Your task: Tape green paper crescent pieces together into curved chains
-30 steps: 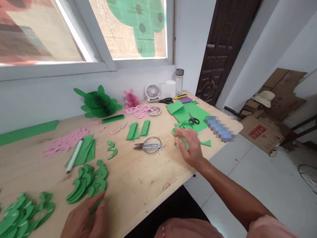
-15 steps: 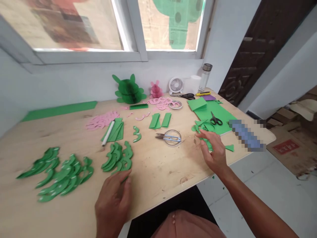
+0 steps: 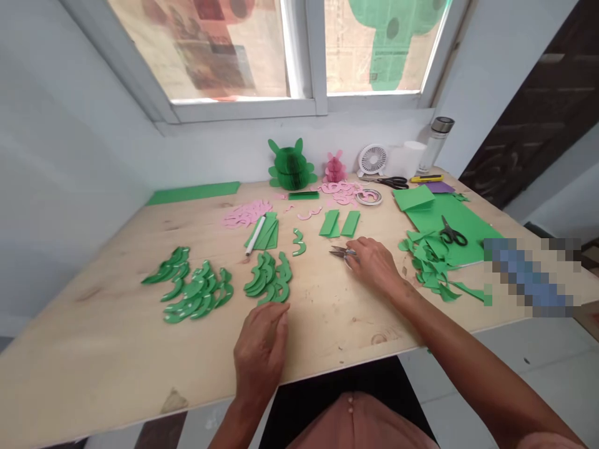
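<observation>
My right hand (image 3: 372,262) is closed over the handle end of the small thread snips (image 3: 345,252), whose blades point left on the table. My left hand (image 3: 262,340) rests near the front edge, its fingers curled together; whether anything is between them is hidden. Just beyond it lies a pile of wavy green paper pieces (image 3: 266,277), with another pile (image 3: 199,293) farther left. A single wavy green piece (image 3: 298,242) lies apart, left of the snips. Green scraps (image 3: 428,262) are heaped right of my right hand.
Black scissors (image 3: 453,232) lie on green sheets (image 3: 468,218) at the right. A white marker (image 3: 256,235) rests on green strips. Pink pieces (image 3: 248,213), a green paper figure (image 3: 292,167), a small fan (image 3: 373,160) and a glass bottle (image 3: 435,146) stand or lie farther back.
My right hand has moved left from the green scraps onto the snips and closed on them. The view has turned left. My left hand remains near the closest green pile.
</observation>
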Motion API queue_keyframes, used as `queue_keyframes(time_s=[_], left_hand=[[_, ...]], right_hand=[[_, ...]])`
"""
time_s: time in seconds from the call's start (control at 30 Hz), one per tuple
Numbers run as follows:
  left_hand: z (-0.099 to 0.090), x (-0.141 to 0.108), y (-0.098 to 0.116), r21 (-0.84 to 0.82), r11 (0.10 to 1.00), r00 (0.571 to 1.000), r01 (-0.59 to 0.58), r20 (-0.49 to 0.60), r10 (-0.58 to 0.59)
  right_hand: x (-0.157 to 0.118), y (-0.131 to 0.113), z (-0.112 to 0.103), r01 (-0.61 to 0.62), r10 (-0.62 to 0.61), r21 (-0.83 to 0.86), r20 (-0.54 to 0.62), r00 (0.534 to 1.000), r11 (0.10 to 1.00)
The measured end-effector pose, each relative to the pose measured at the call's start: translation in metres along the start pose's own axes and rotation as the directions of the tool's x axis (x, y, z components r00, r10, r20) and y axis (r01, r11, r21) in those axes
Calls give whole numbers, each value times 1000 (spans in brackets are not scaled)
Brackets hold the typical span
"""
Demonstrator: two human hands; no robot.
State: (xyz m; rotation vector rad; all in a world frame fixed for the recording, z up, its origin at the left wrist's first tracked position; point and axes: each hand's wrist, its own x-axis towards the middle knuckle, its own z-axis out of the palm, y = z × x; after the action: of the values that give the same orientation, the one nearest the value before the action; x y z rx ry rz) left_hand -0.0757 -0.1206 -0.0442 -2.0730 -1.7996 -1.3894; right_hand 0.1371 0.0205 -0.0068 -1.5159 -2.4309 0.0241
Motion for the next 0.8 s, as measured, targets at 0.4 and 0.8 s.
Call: queue_keyframes(time_s=[0.4, 0.8], left_hand=[[-34, 61, -25, 234, 966, 994, 109, -10, -109], [5, 202, -117, 638, 740, 663, 213, 462, -589]], right_hand=[[-2, 11, 23, 35, -35, -2, -164, 986, 999], [-2, 13, 28, 105, -94, 27, -268, 959, 994]])
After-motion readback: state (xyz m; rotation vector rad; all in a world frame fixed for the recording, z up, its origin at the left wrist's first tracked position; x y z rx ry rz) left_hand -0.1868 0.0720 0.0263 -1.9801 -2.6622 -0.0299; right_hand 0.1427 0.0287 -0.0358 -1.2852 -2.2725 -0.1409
